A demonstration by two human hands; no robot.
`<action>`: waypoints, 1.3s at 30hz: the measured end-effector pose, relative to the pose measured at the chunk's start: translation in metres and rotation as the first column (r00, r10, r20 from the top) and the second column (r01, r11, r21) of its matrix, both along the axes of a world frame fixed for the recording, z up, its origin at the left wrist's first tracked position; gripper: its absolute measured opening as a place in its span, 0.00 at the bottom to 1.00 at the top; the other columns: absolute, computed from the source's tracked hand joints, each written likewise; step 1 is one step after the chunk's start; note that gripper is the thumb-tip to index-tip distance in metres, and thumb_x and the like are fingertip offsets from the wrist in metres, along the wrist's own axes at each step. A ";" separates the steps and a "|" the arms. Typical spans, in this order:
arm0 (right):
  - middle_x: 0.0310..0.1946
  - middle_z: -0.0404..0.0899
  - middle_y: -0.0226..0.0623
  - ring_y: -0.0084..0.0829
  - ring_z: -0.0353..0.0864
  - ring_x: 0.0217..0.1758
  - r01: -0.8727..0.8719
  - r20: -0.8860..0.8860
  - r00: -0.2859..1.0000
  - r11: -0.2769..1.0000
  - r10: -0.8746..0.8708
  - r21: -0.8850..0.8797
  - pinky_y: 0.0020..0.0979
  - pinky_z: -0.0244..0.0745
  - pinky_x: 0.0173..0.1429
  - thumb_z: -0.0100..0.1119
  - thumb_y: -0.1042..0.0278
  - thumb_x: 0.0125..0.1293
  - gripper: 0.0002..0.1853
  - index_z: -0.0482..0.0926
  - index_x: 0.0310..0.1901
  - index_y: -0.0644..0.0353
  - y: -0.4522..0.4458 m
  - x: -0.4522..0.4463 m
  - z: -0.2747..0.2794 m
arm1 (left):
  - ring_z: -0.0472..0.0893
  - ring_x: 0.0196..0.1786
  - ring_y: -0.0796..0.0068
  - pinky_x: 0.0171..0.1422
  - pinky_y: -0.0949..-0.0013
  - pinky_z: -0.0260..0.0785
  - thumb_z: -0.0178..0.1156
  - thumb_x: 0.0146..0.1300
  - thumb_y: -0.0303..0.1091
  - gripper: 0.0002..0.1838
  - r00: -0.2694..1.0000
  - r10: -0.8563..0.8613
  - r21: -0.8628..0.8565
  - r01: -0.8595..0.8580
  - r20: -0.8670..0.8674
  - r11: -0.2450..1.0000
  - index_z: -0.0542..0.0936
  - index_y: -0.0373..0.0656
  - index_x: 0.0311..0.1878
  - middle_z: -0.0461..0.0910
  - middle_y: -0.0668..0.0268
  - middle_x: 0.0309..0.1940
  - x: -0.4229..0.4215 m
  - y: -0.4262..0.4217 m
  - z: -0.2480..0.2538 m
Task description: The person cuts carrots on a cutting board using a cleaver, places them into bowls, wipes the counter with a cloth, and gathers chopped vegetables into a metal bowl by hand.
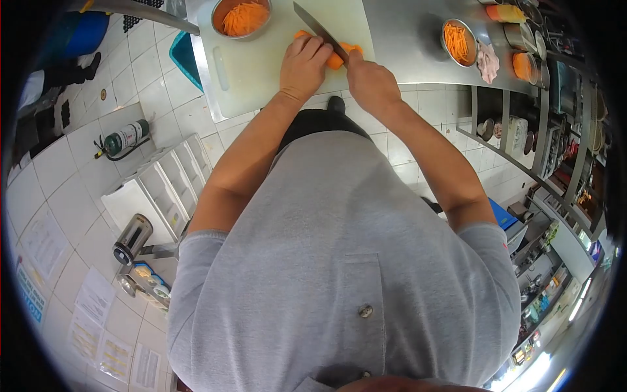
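My right hand is closed round the handle of a kitchen knife, whose broad blade slants up and left across the cutting board. Under the curled fingers of my left hand is a piece of carrot, pressed to the board beside the blade. More orange carrot shows behind the knife, partly covered by the blade and my fingers. At the board's far left stands a metal bowl of carrot strips.
On the steel counter to the right are a second metal bowl of carrot strips, a crumpled pinkish cloth and several containers. A teal bin stands left of the board. A fire extinguisher is further left, by white shelving.
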State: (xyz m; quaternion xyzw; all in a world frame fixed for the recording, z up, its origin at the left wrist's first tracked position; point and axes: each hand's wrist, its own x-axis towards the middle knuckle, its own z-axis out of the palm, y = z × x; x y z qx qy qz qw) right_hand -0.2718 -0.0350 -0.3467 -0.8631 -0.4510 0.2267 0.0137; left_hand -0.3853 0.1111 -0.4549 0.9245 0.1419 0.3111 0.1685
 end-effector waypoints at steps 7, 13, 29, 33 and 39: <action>0.35 0.89 0.56 0.59 0.92 0.40 -0.044 -0.052 0.998 0.996 0.040 -0.075 0.58 0.86 0.47 0.57 0.73 0.77 0.09 0.74 0.53 0.67 -0.035 0.000 0.088 | 0.82 0.61 0.59 0.68 0.55 0.79 0.67 0.61 0.26 0.16 1.000 0.014 0.001 -0.014 0.015 1.000 0.88 0.47 0.52 0.86 0.69 0.55 0.002 0.000 -0.003; 0.36 0.90 0.56 0.59 0.92 0.41 -0.013 -0.062 0.998 0.993 0.006 -0.115 0.60 0.86 0.49 0.57 0.72 0.78 0.09 0.74 0.53 0.68 -0.036 -0.007 0.060 | 0.82 0.62 0.59 0.68 0.55 0.78 0.67 0.61 0.27 0.16 1.000 0.012 0.006 -0.012 0.006 1.000 0.88 0.47 0.52 0.86 0.69 0.55 0.002 0.001 -0.003; 0.35 0.90 0.56 0.60 0.92 0.41 -0.001 -0.088 0.996 0.984 -0.015 -0.180 0.59 0.87 0.49 0.55 0.71 0.79 0.09 0.74 0.54 0.67 -0.046 -0.011 0.088 | 0.83 0.62 0.58 0.68 0.57 0.80 0.67 0.60 0.25 0.16 0.998 0.042 -0.005 -0.042 0.041 0.999 0.88 0.45 0.53 0.86 0.67 0.53 0.003 0.001 -0.004; 0.34 0.89 0.58 0.61 0.91 0.39 0.025 -0.047 0.999 1.000 -0.025 -0.008 0.61 0.85 0.47 0.55 0.69 0.83 0.09 0.72 0.52 0.67 -0.019 -0.016 0.017 | 0.83 0.62 0.56 0.68 0.56 0.80 0.67 0.60 0.25 0.16 0.999 0.019 -0.028 -0.018 0.032 0.999 0.88 0.45 0.53 0.86 0.65 0.54 -0.002 -0.001 -0.003; 0.37 0.90 0.54 0.58 0.93 0.43 0.021 -0.040 0.999 1.000 -0.021 -0.006 0.57 0.86 0.50 0.55 0.71 0.80 0.10 0.74 0.54 0.67 -0.001 0.003 0.024 | 0.82 0.63 0.54 0.70 0.56 0.79 0.67 0.60 0.23 0.17 0.999 0.020 -0.044 -0.019 0.027 0.999 0.88 0.44 0.53 0.86 0.64 0.56 0.001 0.002 -0.002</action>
